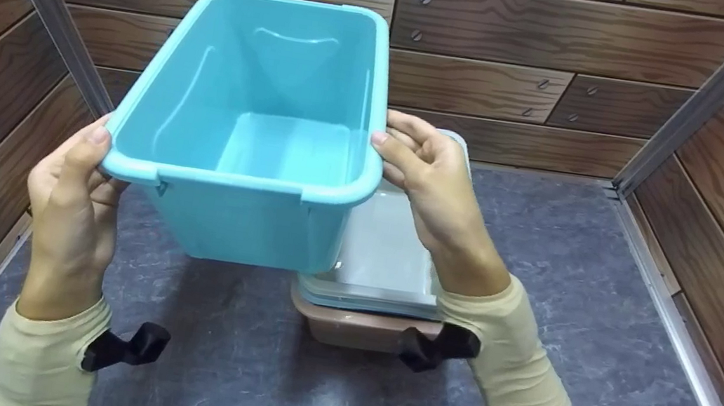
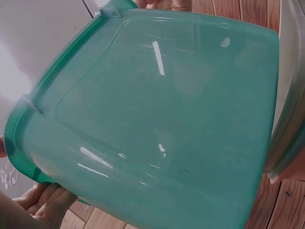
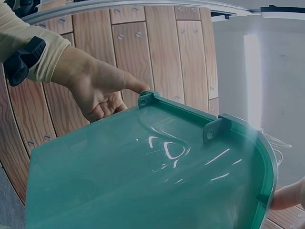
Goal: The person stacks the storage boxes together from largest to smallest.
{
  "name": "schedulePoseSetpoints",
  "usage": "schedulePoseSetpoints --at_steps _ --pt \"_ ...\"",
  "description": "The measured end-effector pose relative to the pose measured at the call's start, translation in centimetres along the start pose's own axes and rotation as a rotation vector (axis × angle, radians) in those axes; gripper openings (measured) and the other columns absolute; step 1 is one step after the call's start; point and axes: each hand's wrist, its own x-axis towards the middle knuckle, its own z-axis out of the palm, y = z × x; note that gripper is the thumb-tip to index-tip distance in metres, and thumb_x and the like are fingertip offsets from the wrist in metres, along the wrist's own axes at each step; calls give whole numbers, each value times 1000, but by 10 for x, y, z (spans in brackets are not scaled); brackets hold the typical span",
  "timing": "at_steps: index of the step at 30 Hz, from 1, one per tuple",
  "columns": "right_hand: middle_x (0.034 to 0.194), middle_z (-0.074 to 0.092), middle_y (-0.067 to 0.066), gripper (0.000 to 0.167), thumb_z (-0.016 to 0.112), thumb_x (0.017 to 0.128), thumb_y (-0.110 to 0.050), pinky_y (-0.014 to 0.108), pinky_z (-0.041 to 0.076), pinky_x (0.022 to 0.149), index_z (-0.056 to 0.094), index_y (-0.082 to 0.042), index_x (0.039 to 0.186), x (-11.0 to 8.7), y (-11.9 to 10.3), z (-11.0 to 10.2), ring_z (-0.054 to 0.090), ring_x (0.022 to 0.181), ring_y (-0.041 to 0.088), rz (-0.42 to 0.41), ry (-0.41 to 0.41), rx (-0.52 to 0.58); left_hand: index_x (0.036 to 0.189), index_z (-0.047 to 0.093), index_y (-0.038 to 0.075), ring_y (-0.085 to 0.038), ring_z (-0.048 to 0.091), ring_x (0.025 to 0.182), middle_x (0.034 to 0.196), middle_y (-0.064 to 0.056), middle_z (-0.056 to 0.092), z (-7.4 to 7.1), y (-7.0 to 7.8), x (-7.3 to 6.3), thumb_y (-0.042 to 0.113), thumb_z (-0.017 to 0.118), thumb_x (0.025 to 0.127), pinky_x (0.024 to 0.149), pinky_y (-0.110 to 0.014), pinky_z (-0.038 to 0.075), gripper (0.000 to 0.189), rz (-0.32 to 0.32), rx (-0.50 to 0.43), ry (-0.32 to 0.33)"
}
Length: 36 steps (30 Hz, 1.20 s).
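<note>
A turquoise plastic bin (image 1: 253, 223) is held up off the floor, tilted so its inside faces me, with nothing in it. My left hand (image 1: 76, 198) grips its rim at the near left corner, thumb on top and fingers beneath. On the right side, my right hand (image 1: 438, 192) pinches the rim between thumb and fingers. The bin's outer wall (image 2: 167, 105) fills most of the left wrist view. In the right wrist view, the left hand (image 3: 97, 88) shows at the rim, beside small lugs under its edge.
Behind and right of the bin, a stack of shallower containers stands on the dark marbled floor (image 1: 570, 282): a pale grey one (image 1: 388, 242) on top, a brownish one (image 1: 351, 329) at the bottom. Wood-patterned walls (image 1: 477, 92) and metal rails (image 1: 683, 340) enclose the space.
</note>
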Motion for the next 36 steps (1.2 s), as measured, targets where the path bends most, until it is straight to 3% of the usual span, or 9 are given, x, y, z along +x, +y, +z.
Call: schedulePoseSetpoints --at_steps 13,21,36 --pt "134 53 33 44 48 95 -2 37 53 99 42 15 136 -4 -4 -5 68 105 15 12 2 -28 112 66 -6 -20 72 88 104 -17 73 0 -5 -3 9 61 89 79 -27 60 29 -3 8 -45" --pt "134 52 35 44 51 94 -2 30 56 95 43 16 134 -3 -1 -14 69 104 17 18 23 2 117 64 -6 -21 71 94 110 -17 71 2 -9 -5 8 59 89 83 -27 60 31 -6 11 -59" --pt "134 51 36 43 51 93 0 31 56 95 44 15 133 -6 -6 -19 70 100 13 25 51 -13 115 65 -5 -19 71 89 107 -18 72 9 -11 -9 6 60 87 80 -26 60 31 -33 9 -51"
